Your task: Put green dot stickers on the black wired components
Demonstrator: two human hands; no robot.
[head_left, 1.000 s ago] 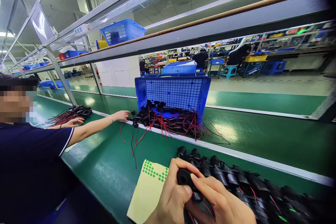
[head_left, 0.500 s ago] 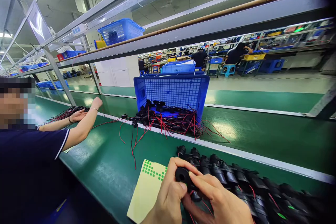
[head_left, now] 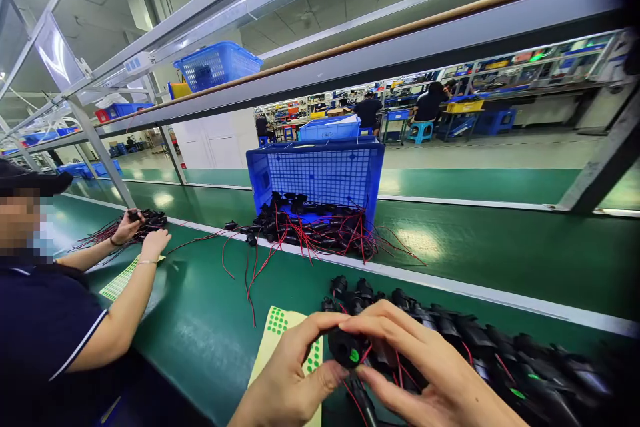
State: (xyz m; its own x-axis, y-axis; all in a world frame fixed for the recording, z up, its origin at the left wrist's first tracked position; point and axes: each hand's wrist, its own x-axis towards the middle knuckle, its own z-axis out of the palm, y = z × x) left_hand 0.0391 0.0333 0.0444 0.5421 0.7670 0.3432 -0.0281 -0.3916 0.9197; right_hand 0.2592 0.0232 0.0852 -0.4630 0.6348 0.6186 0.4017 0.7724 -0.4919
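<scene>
Between both hands is a black cylindrical part with red wires [head_left: 341, 345], its round end facing me. A green round sticker [head_left: 355, 355] sits on that end, beside a dark hole. My left hand [head_left: 293, 370] pinches the part from the left with thumb and fingertips. My right hand [head_left: 417, 363] grips it from the right, fingertips on top and thumb below. Under my left hand lies a cream sticker sheet [head_left: 277, 321] with green dots, partly covered. Rows of similar black parts [head_left: 463, 333] lie behind and right of my right hand, a few with green stickers.
A blue crate [head_left: 379, 177] lies on its side, with black wired parts [head_left: 320, 233] spilling out. At left, a co-worker [head_left: 55, 320] handles a similar part above another sticker sheet [head_left: 123, 280]. A metal shelf rail [head_left: 320, 77] crosses above the green bench [head_left: 200, 340].
A green sticker now shows on the end of the black part, which has turned in my hands. My right hand's grip has widened. The co-worker's hands have come down, and one holds a dark part.
</scene>
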